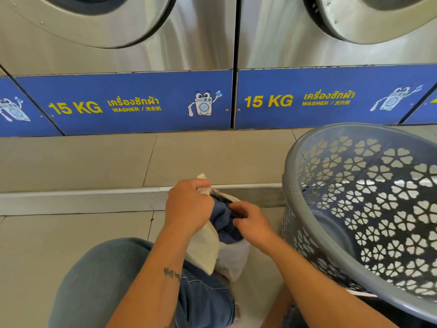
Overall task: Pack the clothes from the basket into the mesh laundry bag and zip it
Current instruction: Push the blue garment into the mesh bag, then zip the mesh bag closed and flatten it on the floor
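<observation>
A white mesh laundry bag (203,247) stands on the floor between my knees, its mouth gaping. Blue clothes (223,221) fill it and show at the opening. My left hand (189,204) is shut on the bag's upper left edge, holding it up. My right hand (251,222) rests on the right side of the opening, fingers pinched at the bag's edge against the dark cloth; whether it holds the zipper pull is hidden. The grey plastic basket (293,176) with flower-shaped holes stands to the right, and no clothes show inside it.
Two steel washers with blue "15 KG" panels (132,102) stand ahead on a raised tiled step (82,192). My jeans-covered knee (113,280) is at lower left. Tiled floor stretches to the left.
</observation>
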`<control>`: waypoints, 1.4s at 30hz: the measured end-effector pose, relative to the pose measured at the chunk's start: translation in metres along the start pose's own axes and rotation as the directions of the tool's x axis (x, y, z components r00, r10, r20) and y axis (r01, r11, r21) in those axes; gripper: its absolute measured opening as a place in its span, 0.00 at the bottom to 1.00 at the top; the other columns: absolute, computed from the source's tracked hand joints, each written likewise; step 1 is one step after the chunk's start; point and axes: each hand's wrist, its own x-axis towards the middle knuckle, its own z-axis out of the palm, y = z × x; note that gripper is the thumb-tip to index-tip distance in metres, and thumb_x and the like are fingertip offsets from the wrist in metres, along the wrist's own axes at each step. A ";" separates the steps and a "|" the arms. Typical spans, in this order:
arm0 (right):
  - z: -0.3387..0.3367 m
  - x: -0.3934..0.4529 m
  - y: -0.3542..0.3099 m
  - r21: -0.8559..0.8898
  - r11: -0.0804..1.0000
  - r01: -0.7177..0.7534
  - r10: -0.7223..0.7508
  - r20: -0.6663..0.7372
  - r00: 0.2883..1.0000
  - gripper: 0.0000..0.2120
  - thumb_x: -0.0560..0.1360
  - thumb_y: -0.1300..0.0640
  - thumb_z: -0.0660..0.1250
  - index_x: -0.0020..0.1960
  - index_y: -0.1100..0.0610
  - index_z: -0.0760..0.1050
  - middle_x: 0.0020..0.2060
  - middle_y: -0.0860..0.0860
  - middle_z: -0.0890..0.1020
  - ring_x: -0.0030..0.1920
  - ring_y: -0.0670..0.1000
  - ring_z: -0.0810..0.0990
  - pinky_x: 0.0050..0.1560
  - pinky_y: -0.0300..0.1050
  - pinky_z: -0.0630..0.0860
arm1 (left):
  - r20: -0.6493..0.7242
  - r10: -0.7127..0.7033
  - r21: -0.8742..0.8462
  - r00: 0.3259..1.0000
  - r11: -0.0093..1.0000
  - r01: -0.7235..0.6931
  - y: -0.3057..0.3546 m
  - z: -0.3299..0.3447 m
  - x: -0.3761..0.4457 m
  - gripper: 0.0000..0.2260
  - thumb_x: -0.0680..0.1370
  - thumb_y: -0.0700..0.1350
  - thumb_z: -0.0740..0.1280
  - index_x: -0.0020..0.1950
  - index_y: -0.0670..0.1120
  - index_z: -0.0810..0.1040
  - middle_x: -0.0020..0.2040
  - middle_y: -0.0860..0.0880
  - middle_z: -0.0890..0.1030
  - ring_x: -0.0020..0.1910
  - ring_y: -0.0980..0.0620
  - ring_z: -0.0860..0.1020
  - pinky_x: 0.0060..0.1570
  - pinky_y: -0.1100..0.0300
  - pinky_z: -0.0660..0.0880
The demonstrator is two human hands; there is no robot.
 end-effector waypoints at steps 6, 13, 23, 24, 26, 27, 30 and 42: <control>0.033 -0.041 -0.023 0.023 0.969 0.247 -0.247 0.032 0.968 0.15 0.77 0.62 0.61 0.48 0.47 0.82 0.44 0.42 0.84 0.47 0.41 0.80 0.51 0.37 0.76 | 0.007 0.022 0.022 1.000 1.000 -0.023 0.010 0.002 -0.008 0.20 0.68 0.37 0.63 0.55 0.54 0.83 0.57 0.48 0.82 0.45 0.45 0.81 0.40 0.58 0.76; 0.032 -0.023 -0.036 0.046 0.998 -0.049 0.044 0.103 0.994 0.13 0.72 0.64 0.61 0.34 0.52 0.78 0.33 0.48 0.81 0.35 0.48 0.78 0.39 0.45 0.76 | -0.039 0.018 0.006 0.999 1.000 -0.017 0.002 -0.007 -0.012 0.21 0.69 0.36 0.63 0.57 0.53 0.81 0.56 0.47 0.82 0.49 0.41 0.80 0.47 0.51 0.78; 0.004 0.067 -0.071 -0.124 0.985 0.116 -0.111 0.041 0.993 0.20 0.76 0.67 0.58 0.62 0.52 0.80 0.63 0.52 0.80 0.63 0.52 0.77 0.61 0.42 0.73 | 0.043 0.013 0.043 0.999 0.999 -0.015 -0.001 -0.004 0.005 0.18 0.71 0.38 0.63 0.55 0.56 0.81 0.53 0.46 0.83 0.39 0.46 0.78 0.34 0.59 0.70; 0.008 0.074 -0.070 -0.144 0.982 0.122 -0.104 0.126 0.987 0.21 0.76 0.67 0.59 0.61 0.51 0.81 0.63 0.52 0.80 0.62 0.52 0.78 0.60 0.43 0.74 | 0.053 0.006 0.047 0.999 0.999 -0.009 -0.002 -0.003 0.007 0.17 0.71 0.38 0.63 0.54 0.56 0.81 0.53 0.46 0.83 0.37 0.48 0.76 0.32 0.60 0.69; 0.016 0.081 -0.068 -0.147 0.984 0.103 -0.062 0.261 0.963 0.19 0.75 0.66 0.60 0.53 0.49 0.83 0.53 0.52 0.84 0.51 0.52 0.81 0.49 0.46 0.77 | 0.055 -0.006 0.057 0.998 0.998 0.002 -0.003 -0.003 0.010 0.15 0.72 0.39 0.63 0.51 0.56 0.80 0.51 0.49 0.82 0.36 0.51 0.76 0.30 0.61 0.67; 0.019 0.082 -0.066 -0.136 0.987 0.081 -0.038 0.292 0.956 0.17 0.75 0.66 0.60 0.49 0.50 0.84 0.46 0.53 0.85 0.44 0.51 0.80 0.45 0.47 0.76 | 0.055 -0.012 0.061 0.998 0.998 0.009 -0.004 -0.004 0.011 0.13 0.73 0.40 0.63 0.50 0.56 0.79 0.50 0.52 0.81 0.37 0.52 0.77 0.31 0.61 0.68; 0.020 0.083 -0.055 -0.094 0.993 0.074 -0.050 0.233 0.971 0.07 0.75 0.63 0.67 0.48 0.58 0.84 0.42 0.54 0.84 0.42 0.49 0.78 0.43 0.42 0.74 | 0.087 -0.035 0.097 0.996 0.995 0.027 -0.005 -0.006 0.017 0.05 0.76 0.47 0.64 0.49 0.56 0.76 0.47 0.54 0.80 0.42 0.53 0.79 0.37 0.58 0.72; 0.013 0.059 -0.049 -0.005 0.992 0.123 -0.123 0.020 0.992 0.06 0.73 0.63 0.71 0.40 0.53 0.82 0.35 0.48 0.82 0.37 0.44 0.78 0.39 0.34 0.72 | 0.252 0.044 0.409 0.967 0.901 -0.148 0.010 -0.002 0.084 0.10 0.75 0.39 0.66 0.49 0.53 0.83 0.53 0.51 0.82 0.51 0.51 0.79 0.49 0.58 0.74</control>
